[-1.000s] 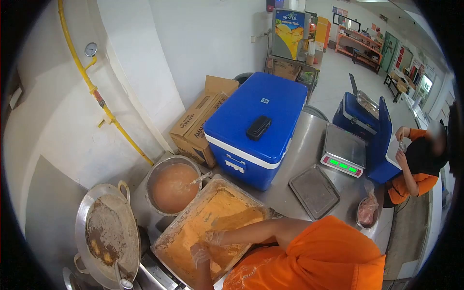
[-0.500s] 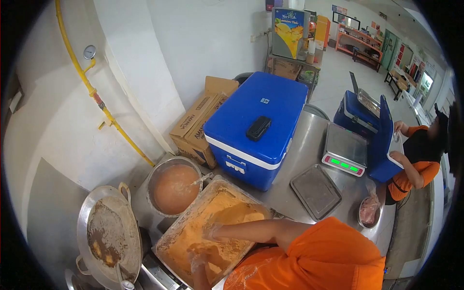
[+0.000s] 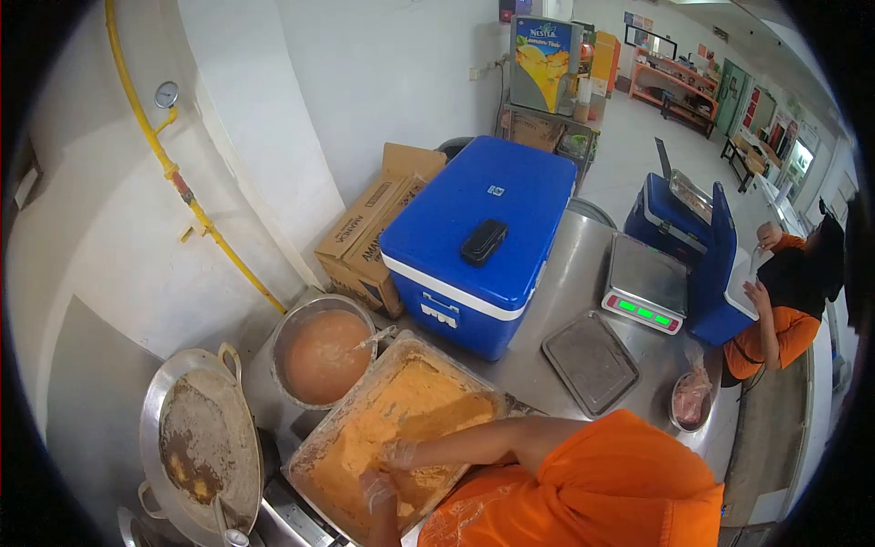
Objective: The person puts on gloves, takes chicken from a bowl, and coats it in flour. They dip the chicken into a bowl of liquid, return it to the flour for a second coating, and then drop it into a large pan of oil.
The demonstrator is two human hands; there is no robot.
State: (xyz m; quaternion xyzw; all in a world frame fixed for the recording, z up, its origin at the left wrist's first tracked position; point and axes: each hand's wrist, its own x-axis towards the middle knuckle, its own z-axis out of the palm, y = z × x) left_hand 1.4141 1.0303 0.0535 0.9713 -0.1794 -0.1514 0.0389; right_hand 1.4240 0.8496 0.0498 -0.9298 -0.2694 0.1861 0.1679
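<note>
1. I have the clear-gloved left hand (image 3: 376, 490) and clear-gloved right hand (image 3: 399, 454) close together in loose orange powder (image 3: 401, 392); with fingers hidden, I can't tell whether either grips anything.
2. Around them stands the rectangular metal tray (image 3: 340, 416) holding that powder, its raised walls probably meant to contain spills.
3. Beyond, the round metal pot (image 3: 280, 341) of pinkish liquid (image 3: 323, 361) sits just beside, presumably for easy reach.
4. Both hands lie nearer each other than half a second ago.
</note>
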